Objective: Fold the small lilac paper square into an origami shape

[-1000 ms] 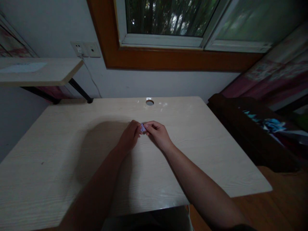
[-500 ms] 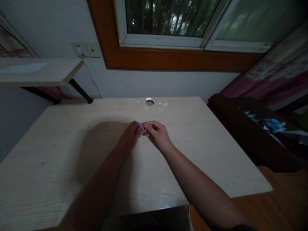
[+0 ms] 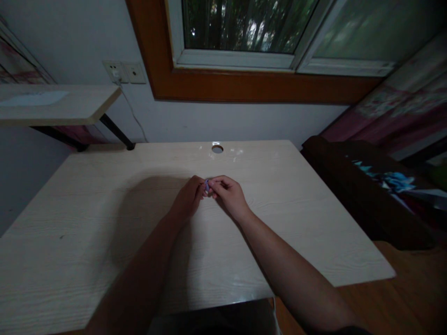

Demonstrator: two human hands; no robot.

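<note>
Both my hands meet at the middle of a pale wooden desk (image 3: 87, 223). My left hand (image 3: 188, 197) and my right hand (image 3: 228, 195) pinch a small folded piece of purple paper (image 3: 206, 185) between their fingertips. Both hands are closed on it, and most of the paper is hidden by the fingers. My forearms stretch back toward the desk's near edge.
A round cable hole (image 3: 217, 149) sits near the desk's far edge. A raised shelf (image 3: 56, 104) stands at the left, under wall sockets (image 3: 125, 71). A dark wooden piece of furniture (image 3: 356, 186) stands to the right. A window (image 3: 251, 28) is above.
The fingers have closed tighter on the purple paper, so less of it shows than a second ago. The hands have stayed in place.
</note>
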